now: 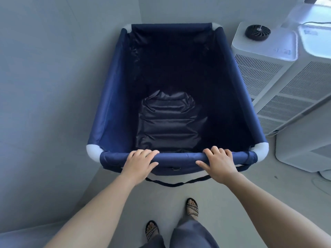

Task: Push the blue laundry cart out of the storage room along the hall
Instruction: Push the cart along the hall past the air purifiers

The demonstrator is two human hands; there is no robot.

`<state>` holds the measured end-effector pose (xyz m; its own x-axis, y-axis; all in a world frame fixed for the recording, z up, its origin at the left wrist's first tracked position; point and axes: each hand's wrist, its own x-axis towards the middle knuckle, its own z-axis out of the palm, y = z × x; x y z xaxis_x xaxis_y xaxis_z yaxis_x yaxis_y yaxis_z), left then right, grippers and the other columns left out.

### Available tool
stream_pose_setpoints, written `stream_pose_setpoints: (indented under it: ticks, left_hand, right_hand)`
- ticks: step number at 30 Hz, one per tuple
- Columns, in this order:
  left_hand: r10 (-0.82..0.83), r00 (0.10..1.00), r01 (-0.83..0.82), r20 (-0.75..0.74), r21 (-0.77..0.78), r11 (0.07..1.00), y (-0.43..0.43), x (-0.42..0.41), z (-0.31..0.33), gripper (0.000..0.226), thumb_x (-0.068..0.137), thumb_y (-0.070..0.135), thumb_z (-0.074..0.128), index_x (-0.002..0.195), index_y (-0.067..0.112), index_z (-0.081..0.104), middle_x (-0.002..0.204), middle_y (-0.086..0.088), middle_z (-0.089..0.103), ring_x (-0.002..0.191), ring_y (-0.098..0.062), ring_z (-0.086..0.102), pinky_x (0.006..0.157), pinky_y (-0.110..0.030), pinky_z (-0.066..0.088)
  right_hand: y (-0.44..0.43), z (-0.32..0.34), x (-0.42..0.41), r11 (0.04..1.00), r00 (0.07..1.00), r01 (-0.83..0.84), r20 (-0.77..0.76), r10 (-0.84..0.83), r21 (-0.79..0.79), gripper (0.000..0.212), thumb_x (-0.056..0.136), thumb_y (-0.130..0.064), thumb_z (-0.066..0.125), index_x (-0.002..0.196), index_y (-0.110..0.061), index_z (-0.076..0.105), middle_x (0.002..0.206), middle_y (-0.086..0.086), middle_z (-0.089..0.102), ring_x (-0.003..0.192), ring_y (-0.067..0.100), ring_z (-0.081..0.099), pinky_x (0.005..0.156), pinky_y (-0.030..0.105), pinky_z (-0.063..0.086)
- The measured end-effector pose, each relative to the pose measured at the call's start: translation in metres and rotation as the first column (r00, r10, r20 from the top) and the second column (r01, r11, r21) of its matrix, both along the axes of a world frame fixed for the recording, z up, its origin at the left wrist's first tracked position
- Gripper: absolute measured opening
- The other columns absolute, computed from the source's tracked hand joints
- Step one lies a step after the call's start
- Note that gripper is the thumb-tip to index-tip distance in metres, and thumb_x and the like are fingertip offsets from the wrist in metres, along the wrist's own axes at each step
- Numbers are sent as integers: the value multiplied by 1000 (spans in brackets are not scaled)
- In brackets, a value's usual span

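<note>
I had both bare arms stretched forward, my left hand (138, 162) and right hand (217, 162) lying palm-down side by side, well apart, fingers curled over the near bar of the cart (114, 97) and thumbs pointed inward toward each other.

The blue laundry cart (114, 90) is a deep, rectangular bin of dark navy fabric hung from a rail frame with white corner joints. It stands upright on the floor, its far end close to the wall. Inside it holds nothing but wrinkled lining. A dark strap loops below its near rail.
</note>
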<state>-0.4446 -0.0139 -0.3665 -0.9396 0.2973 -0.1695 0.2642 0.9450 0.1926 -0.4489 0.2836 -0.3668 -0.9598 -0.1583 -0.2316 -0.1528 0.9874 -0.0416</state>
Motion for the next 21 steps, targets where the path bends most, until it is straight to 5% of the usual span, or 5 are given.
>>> stream_pose_setpoints:
  ticks: [21]
  left_hand:
    - [-54, 997, 50, -60, -71, 996, -19, 134, -8, 43, 89, 55, 46, 126, 34, 45, 110, 9, 59, 98, -19, 57, 86, -37, 38]
  right_hand:
    - [-19, 4, 150, 991, 989, 136, 63, -135, -8, 61, 86, -70, 28, 124, -24, 45, 114, 0, 49, 110, 24, 45, 109, 43, 18]
